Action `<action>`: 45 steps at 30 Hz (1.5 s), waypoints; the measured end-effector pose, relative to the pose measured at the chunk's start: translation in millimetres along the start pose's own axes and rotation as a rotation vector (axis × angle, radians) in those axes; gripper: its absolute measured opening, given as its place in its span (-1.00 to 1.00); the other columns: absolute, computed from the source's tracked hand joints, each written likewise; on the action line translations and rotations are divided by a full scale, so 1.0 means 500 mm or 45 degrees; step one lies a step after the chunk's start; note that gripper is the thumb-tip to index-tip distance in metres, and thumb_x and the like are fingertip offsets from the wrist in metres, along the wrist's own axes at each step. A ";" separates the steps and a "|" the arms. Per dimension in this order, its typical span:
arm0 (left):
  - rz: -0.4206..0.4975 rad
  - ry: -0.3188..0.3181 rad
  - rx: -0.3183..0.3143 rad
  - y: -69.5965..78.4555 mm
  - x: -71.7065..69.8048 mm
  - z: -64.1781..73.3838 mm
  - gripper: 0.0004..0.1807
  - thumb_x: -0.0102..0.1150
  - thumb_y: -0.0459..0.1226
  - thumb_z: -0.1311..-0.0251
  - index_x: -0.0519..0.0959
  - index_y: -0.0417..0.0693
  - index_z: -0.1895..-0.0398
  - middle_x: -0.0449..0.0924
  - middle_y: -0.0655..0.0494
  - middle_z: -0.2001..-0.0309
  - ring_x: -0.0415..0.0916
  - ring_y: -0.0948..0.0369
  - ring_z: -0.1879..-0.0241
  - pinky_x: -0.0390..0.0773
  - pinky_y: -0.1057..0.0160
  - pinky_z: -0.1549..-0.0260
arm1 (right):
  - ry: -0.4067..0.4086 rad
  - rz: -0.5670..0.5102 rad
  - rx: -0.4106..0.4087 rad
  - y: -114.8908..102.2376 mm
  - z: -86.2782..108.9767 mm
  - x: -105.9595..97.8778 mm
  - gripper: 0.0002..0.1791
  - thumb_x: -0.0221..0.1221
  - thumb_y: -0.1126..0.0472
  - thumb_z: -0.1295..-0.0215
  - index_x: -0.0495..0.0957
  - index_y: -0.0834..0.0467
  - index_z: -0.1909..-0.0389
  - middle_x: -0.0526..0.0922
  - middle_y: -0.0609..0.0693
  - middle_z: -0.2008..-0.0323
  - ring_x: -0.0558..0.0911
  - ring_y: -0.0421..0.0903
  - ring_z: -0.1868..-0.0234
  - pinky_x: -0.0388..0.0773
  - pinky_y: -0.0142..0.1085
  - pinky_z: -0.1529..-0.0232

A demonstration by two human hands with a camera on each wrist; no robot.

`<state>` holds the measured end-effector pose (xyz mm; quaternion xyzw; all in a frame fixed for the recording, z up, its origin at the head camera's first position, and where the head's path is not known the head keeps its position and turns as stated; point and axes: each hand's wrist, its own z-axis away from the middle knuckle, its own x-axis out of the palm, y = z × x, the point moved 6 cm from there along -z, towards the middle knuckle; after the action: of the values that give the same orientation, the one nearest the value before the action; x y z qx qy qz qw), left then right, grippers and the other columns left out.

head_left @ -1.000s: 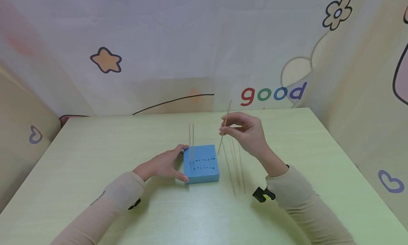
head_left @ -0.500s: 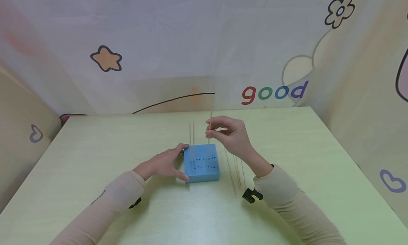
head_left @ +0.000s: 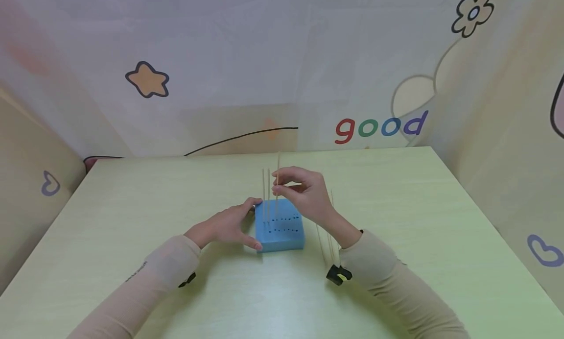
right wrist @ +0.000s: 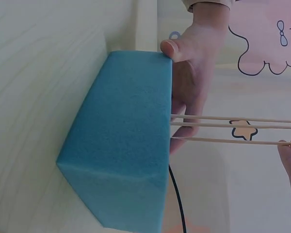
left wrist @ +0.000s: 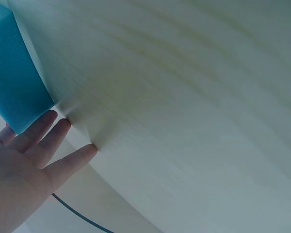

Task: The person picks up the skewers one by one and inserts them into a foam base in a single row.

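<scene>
A blue foam block point(head_left: 282, 243) with two rows of small holes lies on the table. My left hand point(head_left: 226, 226) holds its left side, thumb at the front corner and index finger at the back corner. In the left wrist view the other fingers point(left wrist: 70, 162) are spread, with tips on the table. Two thin wooden skewers point(head_left: 263, 189) stand upright in the block at its left. Between thumb and fingertips my right hand point(head_left: 308, 194) pinches a third skewer point(head_left: 278, 160), upright just right of those. In the right wrist view this skewer's point(right wrist: 213, 141) lower end meets the block's top.
Several loose skewers point(head_left: 320, 246) lie on the table right of the block, partly hidden under my right forearm. The pale table point(head_left: 154, 192) ends at a printed cloth backdrop point(head_left: 220, 60). A dark cable point(right wrist: 177, 199) shows behind the block in the right wrist view.
My right hand has moved left with its skewer, from beside the block to over it, near the two standing skewers. The left hand has stayed on the block.
</scene>
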<state>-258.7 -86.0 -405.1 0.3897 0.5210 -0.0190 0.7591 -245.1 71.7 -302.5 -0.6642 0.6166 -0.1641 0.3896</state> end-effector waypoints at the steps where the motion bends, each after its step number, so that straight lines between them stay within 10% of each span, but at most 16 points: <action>1: 0.000 0.002 0.001 0.000 0.000 0.000 0.16 0.41 0.16 0.31 -0.01 -0.08 -0.33 0.30 -0.10 -0.20 0.25 0.03 -0.18 0.22 0.02 -0.14 | 0.003 0.008 -0.004 0.000 0.001 0.001 -0.76 0.22 0.52 -0.03 0.54 0.40 0.22 0.62 0.19 0.43 0.64 0.01 0.43 0.59 -0.26 0.37; 45: -0.024 0.006 -0.033 -0.001 0.001 0.000 0.18 0.41 0.17 0.32 -0.03 -0.05 -0.35 0.27 -0.12 -0.23 0.25 0.01 -0.19 0.25 0.02 -0.13 | -0.168 0.228 0.086 0.032 0.045 -0.019 -0.75 0.27 0.45 -0.02 0.57 0.34 0.22 0.64 0.14 0.33 0.63 -0.06 0.33 0.57 -0.33 0.27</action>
<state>-258.6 -86.2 -405.7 0.3749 0.5265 -0.0184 0.7628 -242.5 88.9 -326.0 -0.6024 0.6405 -0.1052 0.4645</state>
